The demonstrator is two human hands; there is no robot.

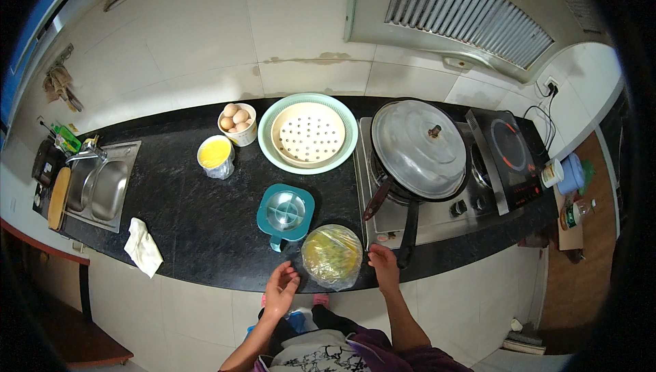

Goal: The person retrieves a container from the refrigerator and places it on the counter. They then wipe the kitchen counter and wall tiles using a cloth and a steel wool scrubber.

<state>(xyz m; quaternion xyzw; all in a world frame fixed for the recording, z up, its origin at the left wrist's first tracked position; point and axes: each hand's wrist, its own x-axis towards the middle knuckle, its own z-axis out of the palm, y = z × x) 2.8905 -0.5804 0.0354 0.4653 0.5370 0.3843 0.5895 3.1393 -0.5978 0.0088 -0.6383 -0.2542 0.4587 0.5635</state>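
Observation:
A round bowl under clear plastic wrap (pixel 332 255) sits at the counter's front edge, with yellow and green food showing through. My left hand (pixel 281 290) is just left of it, fingers loosely curled and apart, holding nothing. On the bowl's other side is my right hand (pixel 385 268), its fingertips bunched near the hob's front corner; whether they pinch anything is too small to tell. Behind the left hand stands a teal lidded container (pixel 285 213) with a clear round centre and a tab pointing at me.
Behind are a tub of eggs (pixel 245 135), a wrapped tub with yellow contents (pixel 215 154) and a cream strainer (pixel 307 133) in a green basket (pixel 264 151). Right, a lidded pan (pixel 417 146) on the gas hob (pixel 435 233) points its handle forward, beside an induction cooker (pixel 512 167). Left: cloth (pixel 142 249), sink (pixel 110 192).

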